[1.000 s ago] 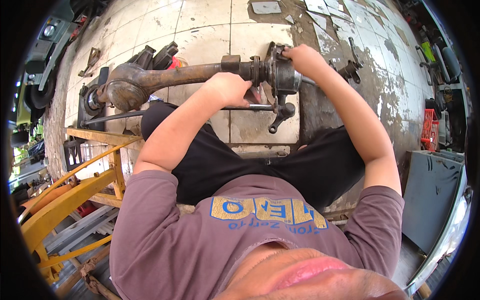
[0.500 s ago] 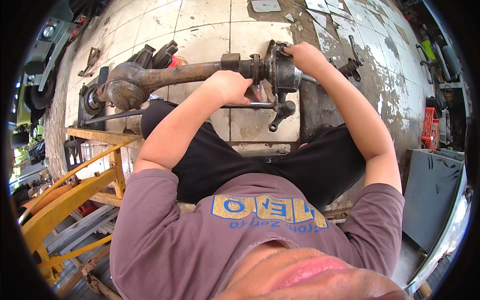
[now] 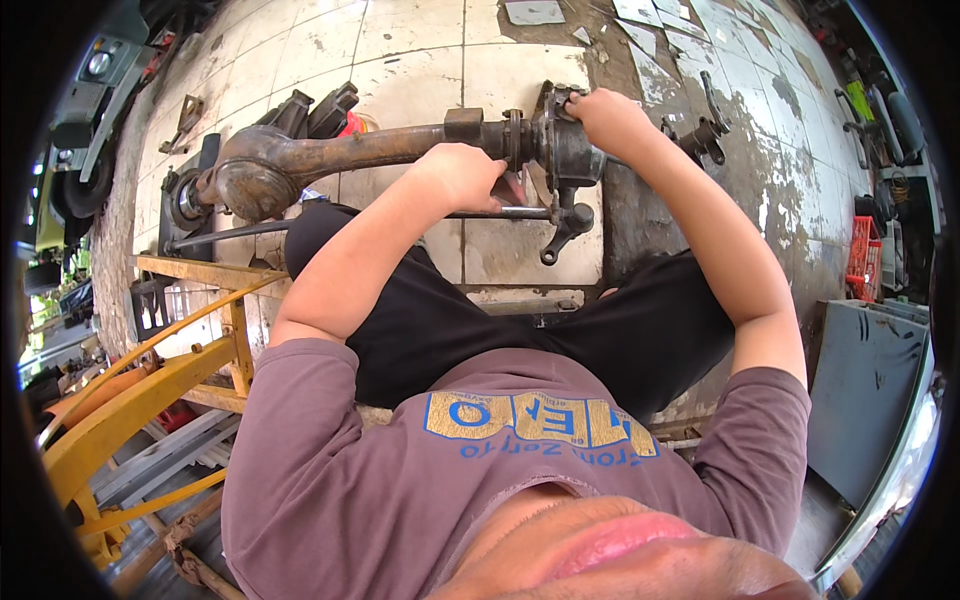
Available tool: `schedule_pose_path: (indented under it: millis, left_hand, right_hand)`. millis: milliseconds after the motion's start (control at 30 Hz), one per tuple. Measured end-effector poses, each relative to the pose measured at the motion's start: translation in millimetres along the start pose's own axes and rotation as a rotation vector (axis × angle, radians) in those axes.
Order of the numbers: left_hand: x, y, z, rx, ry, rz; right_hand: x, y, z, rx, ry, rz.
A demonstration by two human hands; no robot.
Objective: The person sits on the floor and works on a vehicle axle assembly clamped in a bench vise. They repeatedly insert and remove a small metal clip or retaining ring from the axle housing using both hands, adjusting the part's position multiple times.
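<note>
A rusty axle housing [image 3: 375, 152] with a rounded differential bulge lies across the floor before me. At its right end sits a greasy steering knuckle [image 3: 575, 150] with a lever arm pointing toward me. My right hand [image 3: 608, 118] is closed at the knuckle's upper edge, fingertips pinched by a bolt-like part too small to make out. My left hand [image 3: 462, 178] is curled in front of the tube, left of the knuckle; its fingers reach behind a thin steel rod [image 3: 510, 212]. What those fingers grip is hidden.
A yellow metal frame [image 3: 190, 365] stands at my left. On the right are a grey metal cabinet [image 3: 865, 385] and a red crate [image 3: 862, 258]. A second shaft with a lever [image 3: 705, 135] lies beyond my right arm. Broken tile pieces [image 3: 535, 12] lie at the back.
The view has shifted very slightly. My right hand's fingers have shifted a little at the knuckle's upper edge; my left hand keeps its place by the tube.
</note>
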State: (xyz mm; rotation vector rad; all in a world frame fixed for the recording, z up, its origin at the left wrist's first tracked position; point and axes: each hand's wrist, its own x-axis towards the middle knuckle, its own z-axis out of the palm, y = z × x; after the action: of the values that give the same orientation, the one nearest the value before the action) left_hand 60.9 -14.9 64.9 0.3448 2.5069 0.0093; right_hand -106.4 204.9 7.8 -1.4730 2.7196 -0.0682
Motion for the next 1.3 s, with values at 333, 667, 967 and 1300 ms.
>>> schedule_pose_path:
  millis: [333,667,967,1300]
  left_hand:
    - [2.2,0.5,-8.5,-0.01,-0.018,-0.006]
    - [-0.4,-1.9,-1.0,0.01,-0.011,-0.008]
    - [0.2,1.5,-4.6,-0.002,-0.021,-0.011]
    - [-0.8,0.8,-2.5,0.004,-0.01,0.0]
  right_hand:
    - [3.6,15.4,5.0,0.02,0.014,-0.016]
    - [6.0,-4.9,-11.2,-0.021,-0.097,0.06]
    - [4.9,5.1,-15.1,0.067,-0.103,0.129]
    - [7.1,2.1,-10.1,0.05,-0.078,0.114]
